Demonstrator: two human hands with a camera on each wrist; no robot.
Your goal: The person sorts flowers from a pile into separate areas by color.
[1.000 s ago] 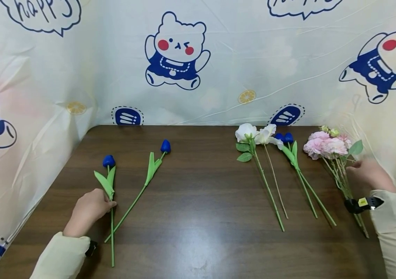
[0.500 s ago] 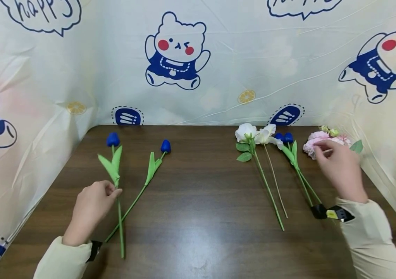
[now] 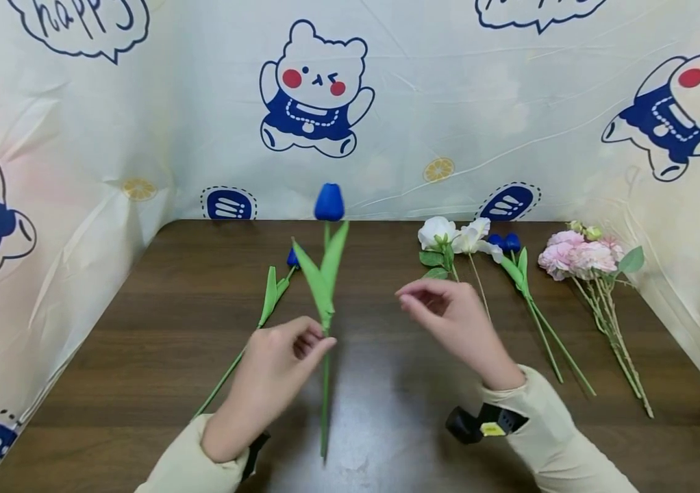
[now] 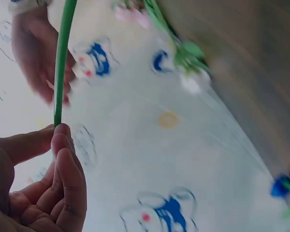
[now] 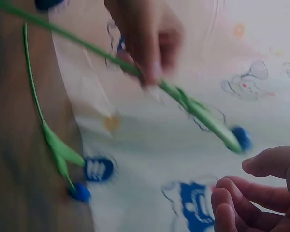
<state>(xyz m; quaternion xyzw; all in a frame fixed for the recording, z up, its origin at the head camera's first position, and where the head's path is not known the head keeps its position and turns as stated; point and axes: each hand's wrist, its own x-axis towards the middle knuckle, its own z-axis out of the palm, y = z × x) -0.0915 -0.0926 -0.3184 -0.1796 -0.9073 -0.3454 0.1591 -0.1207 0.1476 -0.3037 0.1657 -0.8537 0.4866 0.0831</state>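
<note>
My left hand (image 3: pixel 279 373) pinches the green stem of a blue tulip (image 3: pixel 329 203) just below its leaves. The tulip is lifted above the table, upright, bloom on top; the left wrist view shows its stem (image 4: pixel 63 63) between thumb and fingertips. To the right, my right hand (image 3: pixel 455 322) hovers over the table with nothing in it, its fingers loosely bent and thumb apart from them in the right wrist view. A second blue tulip (image 3: pixel 268 294) lies on the table behind my left hand, its lower stem partly covered.
On the brown table (image 3: pixel 140 329), white flowers (image 3: pixel 438 233) lie at the right, partly behind my right hand. Beside them are two blue tulips (image 3: pixel 512 242) with crossed stems, then a pink bouquet (image 3: pixel 587 257). A printed bear curtain (image 3: pixel 202 103) surrounds the table's back and sides.
My left hand has lifted the tulip and carried it right to the middle. My right hand has left the pink bouquet and come left towards the tulip.
</note>
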